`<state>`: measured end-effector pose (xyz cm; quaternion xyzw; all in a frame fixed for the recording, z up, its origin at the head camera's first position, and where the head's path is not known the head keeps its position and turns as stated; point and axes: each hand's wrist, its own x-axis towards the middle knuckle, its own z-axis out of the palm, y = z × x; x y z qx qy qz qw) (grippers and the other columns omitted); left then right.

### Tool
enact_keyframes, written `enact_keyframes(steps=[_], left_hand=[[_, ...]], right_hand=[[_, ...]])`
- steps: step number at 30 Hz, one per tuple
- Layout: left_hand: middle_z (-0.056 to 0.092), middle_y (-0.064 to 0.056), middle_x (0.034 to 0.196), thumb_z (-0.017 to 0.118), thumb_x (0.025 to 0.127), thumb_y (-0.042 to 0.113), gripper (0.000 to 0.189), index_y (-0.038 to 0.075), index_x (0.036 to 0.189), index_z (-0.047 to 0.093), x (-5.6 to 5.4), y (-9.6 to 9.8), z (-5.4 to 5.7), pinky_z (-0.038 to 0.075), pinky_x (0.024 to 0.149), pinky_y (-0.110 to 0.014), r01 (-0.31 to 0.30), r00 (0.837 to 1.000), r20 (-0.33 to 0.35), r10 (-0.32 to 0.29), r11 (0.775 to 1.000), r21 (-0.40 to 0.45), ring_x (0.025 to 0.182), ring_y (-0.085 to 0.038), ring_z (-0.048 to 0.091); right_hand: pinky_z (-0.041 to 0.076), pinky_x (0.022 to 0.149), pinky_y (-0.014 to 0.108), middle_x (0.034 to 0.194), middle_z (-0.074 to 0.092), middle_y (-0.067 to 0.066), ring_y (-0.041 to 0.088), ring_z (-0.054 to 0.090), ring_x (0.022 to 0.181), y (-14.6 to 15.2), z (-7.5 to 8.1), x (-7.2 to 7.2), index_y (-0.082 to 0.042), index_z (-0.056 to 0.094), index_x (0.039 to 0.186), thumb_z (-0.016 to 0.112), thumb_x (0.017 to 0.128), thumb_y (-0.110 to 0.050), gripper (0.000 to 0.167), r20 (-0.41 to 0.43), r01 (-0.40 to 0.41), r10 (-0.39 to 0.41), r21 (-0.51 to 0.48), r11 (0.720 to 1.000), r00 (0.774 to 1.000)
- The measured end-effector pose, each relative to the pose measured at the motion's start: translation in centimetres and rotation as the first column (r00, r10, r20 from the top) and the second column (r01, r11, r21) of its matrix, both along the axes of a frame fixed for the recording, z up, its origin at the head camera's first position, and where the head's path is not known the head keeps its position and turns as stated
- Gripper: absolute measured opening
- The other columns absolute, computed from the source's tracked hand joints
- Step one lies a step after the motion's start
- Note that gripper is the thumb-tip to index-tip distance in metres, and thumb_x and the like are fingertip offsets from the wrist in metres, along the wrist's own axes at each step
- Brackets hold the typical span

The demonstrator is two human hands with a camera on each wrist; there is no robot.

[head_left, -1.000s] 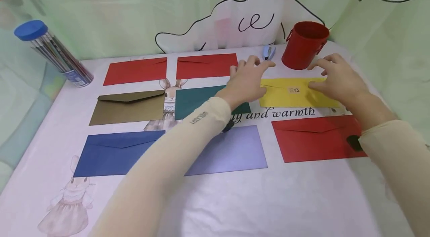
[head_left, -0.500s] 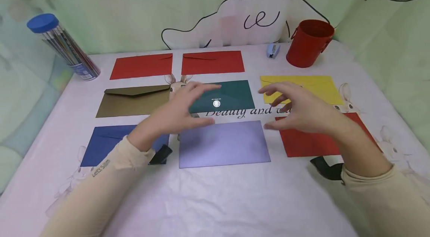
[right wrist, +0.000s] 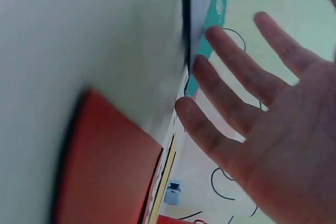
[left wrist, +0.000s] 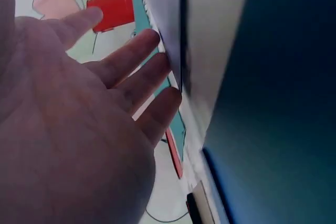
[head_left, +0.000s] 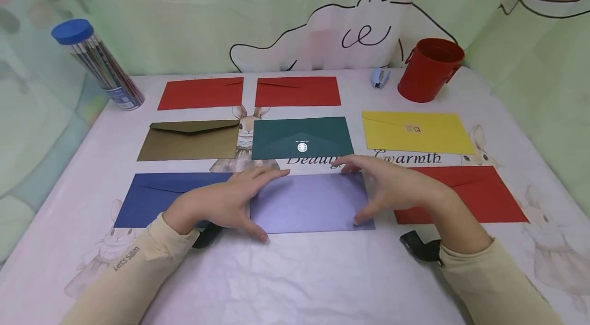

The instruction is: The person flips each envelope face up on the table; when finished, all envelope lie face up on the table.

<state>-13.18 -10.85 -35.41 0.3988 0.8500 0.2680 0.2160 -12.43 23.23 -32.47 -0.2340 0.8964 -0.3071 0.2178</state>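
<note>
A lavender envelope [head_left: 313, 207] lies flat in the middle of the front row. My left hand [head_left: 226, 199] is at its left end, fingers spread, the thumb near the front corner; it overlaps part of the blue envelope [head_left: 152, 197]. At the opposite end is my right hand [head_left: 396, 187], its thumb by the front right corner and fingers near the back edge. Behind this hand a red envelope [head_left: 475, 194] is partly covered. In the left wrist view, the left fingertips [left wrist: 170, 95] are right at the lavender envelope's edge. The right wrist view shows the right fingers [right wrist: 199, 124] extended beside its edge.
Behind lie olive-brown [head_left: 191, 143], green [head_left: 301, 135] and yellow [head_left: 415, 133] envelopes. Two red envelopes [head_left: 200, 93] [head_left: 297, 91] form the back row. A pencil jar [head_left: 99, 66] stands back left; a small light-blue stapler [head_left: 380, 78] and red bucket [head_left: 430, 71] are back right.
Both hands have come back from the yellow envelope toward the front, spreading apart and lowering to the two ends of the lavender envelope. The camera view has shifted slightly.
</note>
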Motion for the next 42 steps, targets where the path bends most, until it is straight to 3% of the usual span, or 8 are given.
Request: enact_keyframes(steps=[3, 10, 14, 21, 30, 36, 42], left_hand=[[0.018, -0.01, 0.164, 0.093, 0.07, 0.043, 0.122, 0.022, 0.162, 0.016, 0.3, 0.0, -0.6, 0.017, 0.115, -0.062, -0.002, 1.0, -0.021, 0.001, 1.0, -0.006, 0.151, -0.035, 0.007], [0.021, -0.006, 0.164, 0.093, 0.069, 0.044, 0.124, 0.019, 0.162, 0.014, 0.5, -0.6, -1.4, 0.01, 0.118, -0.059, -0.036, 0.998, -0.054, 0.036, 0.999, 0.013, 0.151, -0.032, 0.01], [0.027, -0.005, 0.162, 0.092, 0.069, 0.045, 0.122, 0.016, 0.162, 0.018, 0.4, -0.4, -1.4, 0.016, 0.117, -0.054, -0.022, 0.997, -0.076, 0.025, 0.999, 0.044, 0.149, -0.03, 0.018], [0.031, -0.004, 0.16, 0.093, 0.07, 0.042, 0.12, 0.014, 0.161, 0.021, 0.5, -0.4, -1.1, 0.03, 0.114, -0.044, -0.025, 0.999, -0.044, 0.027, 0.998, 0.061, 0.144, -0.02, 0.029], [0.034, -0.001, 0.158, 0.091, 0.071, 0.045, 0.116, 0.017, 0.161, 0.022, 0.6, -0.5, -1.1, 0.035, 0.112, -0.042, -0.044, 0.997, -0.061, 0.045, 0.999, 0.027, 0.141, -0.018, 0.033], [0.042, -0.003, 0.155, 0.091, 0.072, 0.042, 0.115, 0.016, 0.161, 0.023, 0.3, -0.6, -0.9, 0.032, 0.114, -0.043, -0.029, 0.998, -0.045, 0.032, 0.996, 0.08, 0.143, -0.019, 0.033], [0.057, 0.001, 0.142, 0.091, 0.074, 0.037, 0.113, 0.018, 0.161, 0.022, 0.3, -1.0, -0.7, 0.031, 0.114, -0.041, -0.035, 0.999, 0.005, 0.035, 0.99, 0.136, 0.139, -0.012, 0.042]], right_hand=[[0.043, 0.105, 0.053, 0.135, 0.055, 0.005, 0.027, 0.046, 0.127, 0.4, -0.6, 0.1, -0.015, 0.048, 0.145, 0.099, 0.061, -0.032, 0.1, -0.02, -0.019, 0.019, -0.019, 1.0, 1.0], [0.046, 0.101, 0.051, 0.141, 0.048, 0.003, 0.026, 0.042, 0.129, 0.7, -1.6, 0.5, -0.018, 0.046, 0.147, 0.099, 0.057, -0.039, 0.107, -0.091, -0.076, 0.077, 0.016, 0.997, 0.993], [0.047, 0.1, 0.049, 0.142, 0.048, 0.001, 0.025, 0.042, 0.13, 0.7, -1.6, 0.7, -0.022, 0.048, 0.147, 0.099, 0.057, -0.038, 0.105, -0.103, -0.067, 0.071, 0.046, 0.997, 0.992], [0.047, 0.101, 0.05, 0.141, 0.048, -0.001, 0.023, 0.043, 0.129, 0.8, -1.7, 1.0, -0.025, 0.049, 0.145, 0.098, 0.06, -0.037, 0.099, -0.097, -0.081, 0.085, 0.039, 0.996, 0.992], [0.046, 0.102, 0.051, 0.144, 0.046, 0.0, 0.024, 0.041, 0.13, 0.7, -2.0, 0.9, -0.026, 0.045, 0.148, 0.097, 0.061, -0.036, 0.102, -0.103, -0.104, 0.106, 0.027, 0.994, 0.989], [0.043, 0.105, 0.049, 0.144, 0.048, -0.001, 0.021, 0.043, 0.131, 0.9, -1.9, 0.8, -0.021, 0.044, 0.149, 0.098, 0.06, -0.032, 0.104, -0.116, -0.124, 0.124, -0.001, 0.992, 0.986], [0.041, 0.108, 0.049, 0.14, 0.054, -0.006, 0.019, 0.047, 0.131, 1.0, -1.5, 0.7, -0.021, 0.044, 0.148, 0.096, 0.064, -0.027, 0.098, -0.087, -0.14, 0.137, -0.029, 0.99, 0.987]])
